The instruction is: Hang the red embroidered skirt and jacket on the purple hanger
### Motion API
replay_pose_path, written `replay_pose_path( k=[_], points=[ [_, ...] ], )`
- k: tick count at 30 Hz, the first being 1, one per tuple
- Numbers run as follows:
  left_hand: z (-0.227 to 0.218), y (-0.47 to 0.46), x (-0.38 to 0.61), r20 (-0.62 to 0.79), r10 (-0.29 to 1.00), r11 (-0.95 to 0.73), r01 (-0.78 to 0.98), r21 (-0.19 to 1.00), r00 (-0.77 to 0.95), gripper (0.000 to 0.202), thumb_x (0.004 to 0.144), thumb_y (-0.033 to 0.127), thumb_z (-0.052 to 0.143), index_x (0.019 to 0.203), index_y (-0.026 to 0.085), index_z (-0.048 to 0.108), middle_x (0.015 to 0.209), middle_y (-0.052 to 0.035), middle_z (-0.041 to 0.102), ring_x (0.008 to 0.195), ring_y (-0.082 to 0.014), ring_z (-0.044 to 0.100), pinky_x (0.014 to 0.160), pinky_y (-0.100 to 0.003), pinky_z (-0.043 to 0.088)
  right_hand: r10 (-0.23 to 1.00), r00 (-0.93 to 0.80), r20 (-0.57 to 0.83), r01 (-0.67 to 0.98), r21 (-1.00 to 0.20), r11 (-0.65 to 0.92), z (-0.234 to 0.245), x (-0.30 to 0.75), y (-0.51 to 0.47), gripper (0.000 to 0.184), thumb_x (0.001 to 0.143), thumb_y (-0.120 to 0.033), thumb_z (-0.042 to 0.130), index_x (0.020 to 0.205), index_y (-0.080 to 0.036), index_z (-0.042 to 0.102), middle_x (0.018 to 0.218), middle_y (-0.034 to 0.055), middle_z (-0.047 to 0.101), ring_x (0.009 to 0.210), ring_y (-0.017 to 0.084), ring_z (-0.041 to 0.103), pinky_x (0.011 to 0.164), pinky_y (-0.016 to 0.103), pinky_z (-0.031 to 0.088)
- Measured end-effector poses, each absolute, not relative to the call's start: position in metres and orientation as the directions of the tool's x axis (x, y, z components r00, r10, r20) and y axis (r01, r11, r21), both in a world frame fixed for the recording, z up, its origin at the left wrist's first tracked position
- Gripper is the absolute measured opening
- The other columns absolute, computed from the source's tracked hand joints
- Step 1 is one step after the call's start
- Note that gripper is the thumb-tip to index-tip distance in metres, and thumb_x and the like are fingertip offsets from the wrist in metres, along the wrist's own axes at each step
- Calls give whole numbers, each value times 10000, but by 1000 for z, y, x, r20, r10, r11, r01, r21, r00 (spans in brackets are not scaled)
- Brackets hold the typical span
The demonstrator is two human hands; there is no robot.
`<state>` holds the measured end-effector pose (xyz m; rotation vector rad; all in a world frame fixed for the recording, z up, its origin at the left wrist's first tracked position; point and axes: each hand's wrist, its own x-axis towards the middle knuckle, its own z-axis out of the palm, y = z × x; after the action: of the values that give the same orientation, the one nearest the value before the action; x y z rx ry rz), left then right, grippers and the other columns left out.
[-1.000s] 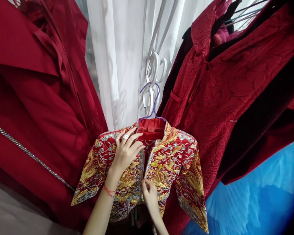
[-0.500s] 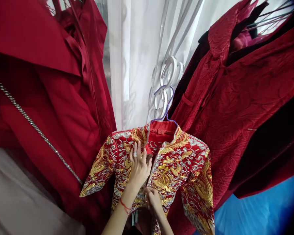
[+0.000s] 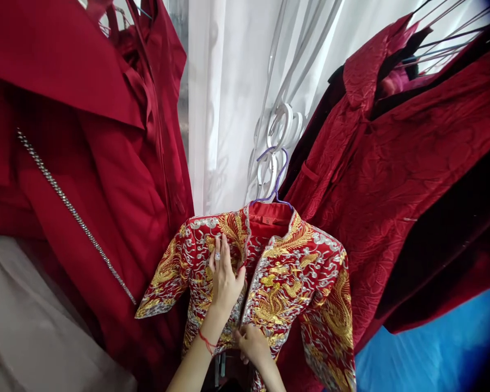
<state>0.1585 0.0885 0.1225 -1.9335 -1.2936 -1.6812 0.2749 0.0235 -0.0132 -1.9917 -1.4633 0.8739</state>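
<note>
A red jacket [image 3: 273, 294] with gold and silver embroidery hangs by its shoulders on a purple wire hanger [image 3: 276, 188], its front parted at the collar. My left hand [image 3: 225, 280], with a ring and a red string bracelet on its wrist, lies flat against the left front panel. Its fingers point up and its thumb rests near the parted edge. Lower down, my right hand [image 3: 253, 344] has its fingers curled at the front edge near the hem, gripping the jacket there. The fingertips are partly hidden.
A dark red dress [image 3: 106, 179] with a rhinestone strip hangs at the left above grey fabric [image 3: 44, 321]. Patterned red garments [image 3: 392, 179] hang at the right, over blue fabric [image 3: 433, 343]. White rings [image 3: 283, 122] and a white curtain [image 3: 232, 98] are behind the hanger.
My left hand has slid slightly left, and its thumb has come away from the collar opening. My right hand has moved a little lower and turned. The view has shifted slightly.
</note>
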Motion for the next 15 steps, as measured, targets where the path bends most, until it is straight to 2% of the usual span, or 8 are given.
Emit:
replay_pose_path(
  k=[3, 4, 6, 8, 11, 13, 15],
  points=[
    [128, 89, 147, 886, 464, -554, 773, 308, -20, 768, 905, 63, 474, 1587, 200, 149, 1573, -186, 371, 1514, -295, 234, 1147, -518, 343, 973, 232, 12, 829, -525, -192, 39, 278, 18, 346, 943, -449, 446, 856, -214, 684, 707, 91, 707, 701, 247, 695, 607, 295, 400],
    [130, 89, 143, 888, 460, -561, 774, 293, -4, 735, 907, 64, 468, 1576, 209, 201, 1567, -179, 387, 1511, -296, 247, 1139, -504, 354, 965, 250, 77, 852, -492, -182, 54, 279, 18, 381, 967, -471, 405, 911, -219, 685, 708, 85, 707, 689, 238, 690, 595, 290, 380],
    [130, 88, 138, 907, 422, -586, 760, 282, -11, 674, 913, 99, 496, 1544, 208, 285, 1540, -184, 424, 1488, -302, 308, 1117, -483, 384, 953, 269, 139, 875, -448, -182, 74, 278, 19, 432, 987, -505, 371, 895, -223, 685, 683, 77, 700, 666, 226, 682, 576, 283, 354],
    [123, 84, 139, 926, 360, -600, 732, 322, -112, 601, 903, 151, 560, 1475, 192, 381, 1450, -194, 503, 1401, -296, 441, 1072, -463, 431, 956, 272, 113, 891, -405, -206, 75, 275, 22, 465, 991, -518, 375, 833, -213, 688, 700, 93, 711, 678, 229, 690, 579, 281, 361],
    [95, 73, 152, 883, 348, -550, 695, 463, -313, 367, 866, 237, 647, 1211, 163, 545, 1128, -138, 625, 1102, -252, 618, 927, -416, 506, 955, 296, 7, 898, -343, -276, 48, 270, 29, 501, 1000, -516, 375, 847, -175, 709, 794, 147, 737, 765, 261, 721, 628, 293, 415],
    [70, 64, 162, 805, 507, -450, 701, 552, -308, 161, 883, 305, 631, 969, 177, 584, 889, -75, 635, 867, -219, 645, 799, -359, 512, 942, 335, -26, 888, -326, -325, 25, 269, 34, 515, 1003, -506, 378, 895, -138, 721, 852, 185, 738, 830, 283, 729, 677, 310, 450],
    [46, 56, 171, 624, 758, -307, 741, 597, -189, 208, 927, 369, 557, 819, 193, 583, 727, -46, 634, 695, -198, 637, 695, -313, 477, 929, 369, -42, 874, -325, -361, 6, 270, 37, 526, 998, -499, 398, 912, -98, 727, 888, 222, 730, 868, 306, 729, 717, 333, 472]
  ],
)
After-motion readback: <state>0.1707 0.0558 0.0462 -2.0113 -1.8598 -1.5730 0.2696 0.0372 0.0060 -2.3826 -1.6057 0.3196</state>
